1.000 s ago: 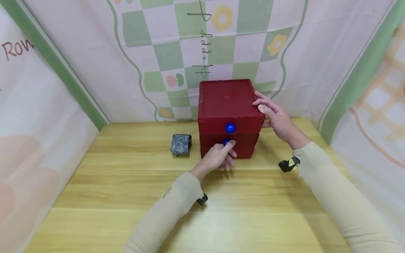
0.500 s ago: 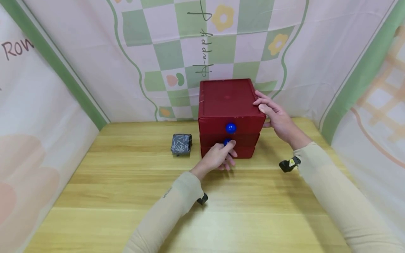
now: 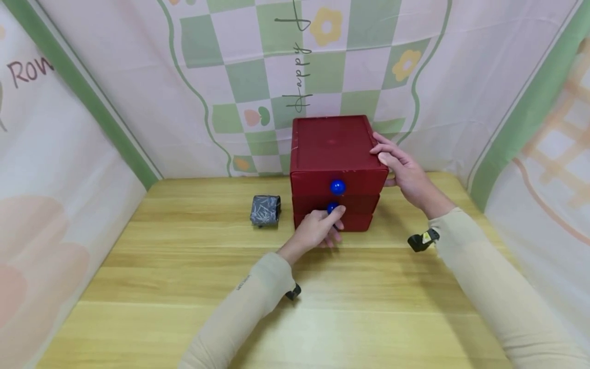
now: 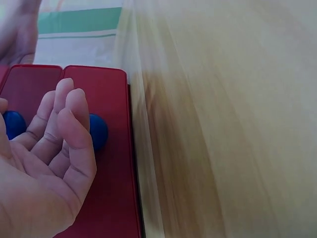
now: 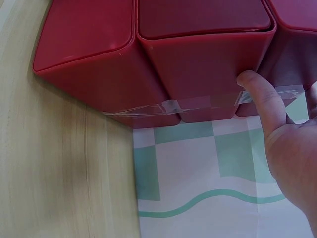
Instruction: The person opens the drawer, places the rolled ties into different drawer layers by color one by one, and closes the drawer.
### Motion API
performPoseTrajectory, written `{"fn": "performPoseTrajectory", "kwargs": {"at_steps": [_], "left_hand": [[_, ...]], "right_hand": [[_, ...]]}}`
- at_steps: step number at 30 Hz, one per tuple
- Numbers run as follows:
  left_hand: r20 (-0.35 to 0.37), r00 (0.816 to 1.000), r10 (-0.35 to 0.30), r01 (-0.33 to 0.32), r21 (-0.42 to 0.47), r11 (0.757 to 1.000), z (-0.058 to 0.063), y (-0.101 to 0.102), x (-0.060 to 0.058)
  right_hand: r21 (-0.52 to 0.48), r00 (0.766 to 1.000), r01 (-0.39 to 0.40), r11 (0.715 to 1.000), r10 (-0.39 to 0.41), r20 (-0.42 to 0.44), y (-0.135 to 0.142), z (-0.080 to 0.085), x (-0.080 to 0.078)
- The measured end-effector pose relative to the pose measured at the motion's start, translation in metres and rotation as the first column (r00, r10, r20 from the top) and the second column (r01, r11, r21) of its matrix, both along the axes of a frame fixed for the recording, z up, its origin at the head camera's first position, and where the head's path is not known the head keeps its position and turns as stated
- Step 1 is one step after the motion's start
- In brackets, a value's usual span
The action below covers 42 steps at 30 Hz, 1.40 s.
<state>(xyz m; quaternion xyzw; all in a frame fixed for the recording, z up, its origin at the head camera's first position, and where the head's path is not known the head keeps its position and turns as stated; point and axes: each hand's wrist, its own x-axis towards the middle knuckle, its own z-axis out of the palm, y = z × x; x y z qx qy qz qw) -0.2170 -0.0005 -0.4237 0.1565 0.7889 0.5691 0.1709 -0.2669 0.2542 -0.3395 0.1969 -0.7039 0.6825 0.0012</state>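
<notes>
Nearest to me, two pale sleeves [image 3: 244,310] reach over the wooden table [image 3: 161,287], a small black device [image 3: 423,240] at each wrist. The left hand [image 3: 313,230] is at the front of the red drawer box [image 3: 332,143], its grip narrow, holding the blue middle knob [image 4: 16,125] between thumb and fingers. The blue top knob [image 3: 338,187] sits just above this hand; the blue bottom knob [image 4: 99,133] shows beside its fingers in the left wrist view. To the left of the box, near but apart, a grey packet [image 3: 265,210] lies on the table. The right hand [image 3: 407,177] spreads wide against the box's right side, which bears a strip of clear tape [image 5: 193,103]. Farthest off, a green-and-white checked cloth [image 3: 286,79] with yellow flowers hangs behind the box.
</notes>
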Motion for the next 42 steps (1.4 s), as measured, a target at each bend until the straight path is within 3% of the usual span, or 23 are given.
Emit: {"fn": "performPoseTrajectory", "kwargs": {"at_steps": [3,10,21,42], "left_hand": [[0.012,1.000,0.001,-0.002,0.023,1.000,-0.001,-0.002,0.000],[-0.026,0.999,-0.025,0.023,-0.074,0.997,-0.008,-0.010,0.002],[-0.023,1.000,-0.002,0.000,-0.098,0.995,-0.017,-0.015,0.003],[0.066,0.997,0.049,-0.040,-0.134,0.990,-0.019,-0.012,0.001]], "right_hand": [[0.005,1.000,0.003,1.000,-0.003,-0.003,0.000,0.000,0.000],[0.010,1.000,0.005,1.000,-0.005,-0.004,0.000,0.000,0.001],[0.016,1.000,0.013,1.000,-0.013,0.002,0.000,0.002,0.001],[0.009,1.000,0.012,1.000,-0.012,0.003,0.000,0.001,0.000]]}}
